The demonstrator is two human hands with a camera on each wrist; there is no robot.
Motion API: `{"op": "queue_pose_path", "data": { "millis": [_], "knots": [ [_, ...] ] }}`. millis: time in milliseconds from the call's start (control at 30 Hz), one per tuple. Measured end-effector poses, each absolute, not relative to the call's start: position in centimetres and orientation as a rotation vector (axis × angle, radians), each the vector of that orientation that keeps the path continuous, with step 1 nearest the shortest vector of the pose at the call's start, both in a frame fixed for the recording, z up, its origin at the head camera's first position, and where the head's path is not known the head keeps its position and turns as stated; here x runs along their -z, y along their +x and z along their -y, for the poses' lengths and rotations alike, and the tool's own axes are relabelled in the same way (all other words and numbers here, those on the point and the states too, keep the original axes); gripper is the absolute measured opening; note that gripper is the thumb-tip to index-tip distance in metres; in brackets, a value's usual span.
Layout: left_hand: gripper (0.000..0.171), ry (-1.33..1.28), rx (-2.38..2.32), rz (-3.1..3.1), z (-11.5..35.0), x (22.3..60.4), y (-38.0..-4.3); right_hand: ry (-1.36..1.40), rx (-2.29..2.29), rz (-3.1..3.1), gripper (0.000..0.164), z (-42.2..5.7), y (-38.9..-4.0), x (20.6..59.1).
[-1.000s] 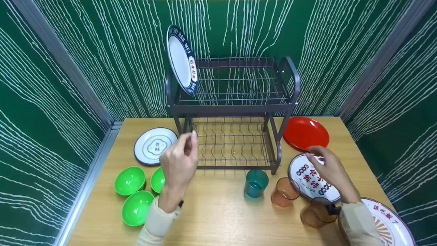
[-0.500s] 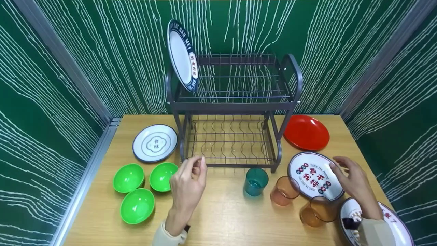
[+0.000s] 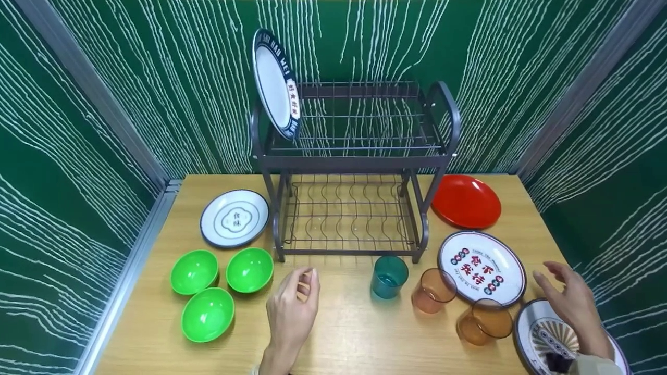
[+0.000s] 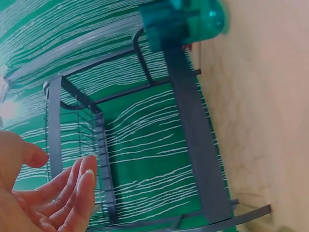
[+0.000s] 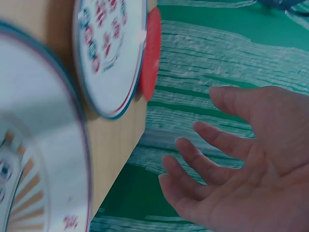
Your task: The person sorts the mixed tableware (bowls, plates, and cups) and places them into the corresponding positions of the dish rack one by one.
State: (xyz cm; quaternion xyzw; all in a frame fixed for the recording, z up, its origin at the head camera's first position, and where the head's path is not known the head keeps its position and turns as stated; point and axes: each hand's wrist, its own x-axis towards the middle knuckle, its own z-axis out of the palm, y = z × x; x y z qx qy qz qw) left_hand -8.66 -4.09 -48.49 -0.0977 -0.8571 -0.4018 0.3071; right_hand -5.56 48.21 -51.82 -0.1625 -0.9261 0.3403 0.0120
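My left hand point(image 3: 293, 307) hovers over the front middle of the table, fingers loosely bent with nothing in them; the left wrist view shows its bare palm and spread thumb. To its left are three green bowls point(image 3: 208, 314). My right hand point(image 3: 570, 299), relaxed and holding nothing, hangs above the right side, over a white plate with a sunburst pattern point(image 3: 539, 333). Beside it lies a white plate with red characters point(image 3: 482, 268). A teal cup point(image 3: 390, 277), an orange cup point(image 3: 434, 291) and an amber cup point(image 3: 484, 323) stand in a slanting row between the hands.
A dark two-tier dish rack point(image 3: 354, 162) stands at the back middle, with a dark-rimmed plate point(image 3: 273, 86) upright in its upper left. A small white plate point(image 3: 234, 217) lies left of it, a red plate point(image 3: 466, 202) right. Green walls point(image 3: 78, 156) enclose the table.
My left hand has moved down and right, away from the rack and bowls. My right hand has moved right and toward the front, from the character plate to over the sunburst plate.
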Motion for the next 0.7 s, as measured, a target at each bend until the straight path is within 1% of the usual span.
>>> {"op": "queue_pose_path", "data": {
  "millis": [100,233,333,500,700],
  "knots": [
    [0.011,-0.232,1.077,2.303,4.0,49.2,-8.1,-0.615,-1.06,2.95,0.081,-49.4,-4.9,52.1],
    [0.012,-0.21,1.098,2.348,3.8,50.1,-7.5,-0.843,-1.148,3.018,0.097,-51.1,-4.4,52.6],
    [0.012,-0.202,1.116,2.375,3.7,50.7,-7.1,-1.014,-1.186,3.027,0.103,-52.2,-3.9,53.4],
    [0.012,-0.2,1.133,2.406,3.4,51.7,-6.5,-1.209,-1.193,3.022,0.109,-53.2,-2.5,55.0],
    [0.012,-0.201,1.185,2.432,3.1,52.6,-5.9,-1.388,-1.114,3.012,0.107,-53.6,-0.7,56.1]
  ]
}}
